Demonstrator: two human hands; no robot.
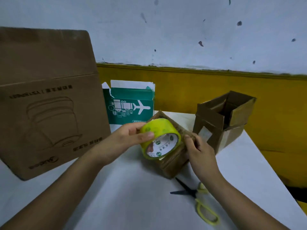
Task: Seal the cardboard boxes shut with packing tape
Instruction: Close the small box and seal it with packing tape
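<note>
A big brown cardboard box (49, 100) stands left on the white table (132, 196). At centre sits a small brown cardboard box (172, 161), pinched at its top by the right hand (199, 151). The left hand (131, 136) grips a yellow-green roll of packing tape (160, 138) over it. Yellow-handled scissors (197, 200) lie nearby.

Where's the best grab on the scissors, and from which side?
Take the scissors by the yellow loop handles, coming from above on the near side. They lie flat on the white table, dark blades slightly parted and pointing away toward the small box, so the loops are the closest and safest part. The right hand is nearest, though it is now on that box.
</note>
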